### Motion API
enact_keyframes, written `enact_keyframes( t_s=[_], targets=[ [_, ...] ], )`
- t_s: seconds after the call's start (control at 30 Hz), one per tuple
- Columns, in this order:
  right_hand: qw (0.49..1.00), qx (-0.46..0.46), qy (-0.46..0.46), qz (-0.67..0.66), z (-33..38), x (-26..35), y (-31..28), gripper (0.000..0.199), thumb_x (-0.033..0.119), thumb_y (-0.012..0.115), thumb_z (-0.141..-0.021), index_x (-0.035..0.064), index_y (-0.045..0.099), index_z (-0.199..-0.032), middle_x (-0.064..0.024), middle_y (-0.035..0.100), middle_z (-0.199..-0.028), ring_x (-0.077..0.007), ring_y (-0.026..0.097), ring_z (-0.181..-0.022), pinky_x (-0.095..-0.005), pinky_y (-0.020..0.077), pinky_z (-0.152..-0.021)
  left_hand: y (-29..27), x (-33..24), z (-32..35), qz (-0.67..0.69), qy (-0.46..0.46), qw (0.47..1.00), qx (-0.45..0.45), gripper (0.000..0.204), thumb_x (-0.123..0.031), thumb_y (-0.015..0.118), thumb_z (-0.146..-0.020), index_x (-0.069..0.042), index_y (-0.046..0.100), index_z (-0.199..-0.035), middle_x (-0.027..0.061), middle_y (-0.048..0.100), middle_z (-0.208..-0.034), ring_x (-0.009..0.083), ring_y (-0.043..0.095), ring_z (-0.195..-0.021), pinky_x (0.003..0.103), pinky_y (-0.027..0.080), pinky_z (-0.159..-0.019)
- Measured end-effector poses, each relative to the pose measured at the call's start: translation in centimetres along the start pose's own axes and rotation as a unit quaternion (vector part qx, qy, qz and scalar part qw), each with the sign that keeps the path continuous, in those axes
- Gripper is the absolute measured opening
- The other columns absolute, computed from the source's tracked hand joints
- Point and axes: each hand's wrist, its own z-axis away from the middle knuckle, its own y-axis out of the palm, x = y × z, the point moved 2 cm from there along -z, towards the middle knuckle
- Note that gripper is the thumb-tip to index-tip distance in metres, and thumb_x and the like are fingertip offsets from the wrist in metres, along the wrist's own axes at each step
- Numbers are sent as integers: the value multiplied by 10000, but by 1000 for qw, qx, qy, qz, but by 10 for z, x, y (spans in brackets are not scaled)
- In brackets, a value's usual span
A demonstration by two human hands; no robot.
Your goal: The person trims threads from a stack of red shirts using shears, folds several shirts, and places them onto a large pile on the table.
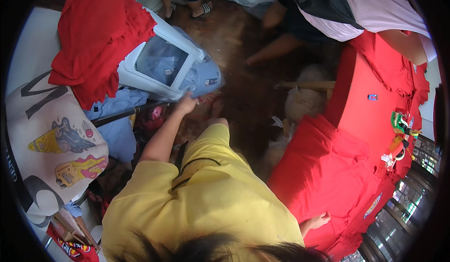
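Note:
My left hand (187, 103) reaches out and is closed on the near corner of a white plastic stool (176, 92). A heap of red shirts (101, 37) lies on the stool's left part. Light blue folded clothing in clear plastic (206, 76) shows through and beyond the stool's frame. To my right, my right hand (320, 220) rests on red shirts (323, 177) spread over a table, its fingers loosely apart and nothing seen in them.
A red-covered table (361, 81) runs along the right, with small tools and a green-yellow item (398, 121) on it. Another person in pink (375, 8) leans over its far end. Sandalled feet (204, 9) stand ahead. A printed cloth (56, 144) hangs at left beside a dark bar (119, 115).

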Motion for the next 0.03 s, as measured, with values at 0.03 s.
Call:
enact_keyframes(
  t_s=[0.03],
  targets=[
    [1000, 2, -4, -6, 1, 9, 12, 266, 282, 484, -895, 131, 576, -1093, -129, 578, -1096, -318, 579, -928, -478, 460, -748, -13, 10, -17, 31, -6, 999, -41, 581, -330, 648, -802, -82, 477, -1299, 250, 571, -1197, 324, 539, -1161, 395, 410, -984]
  ],
)
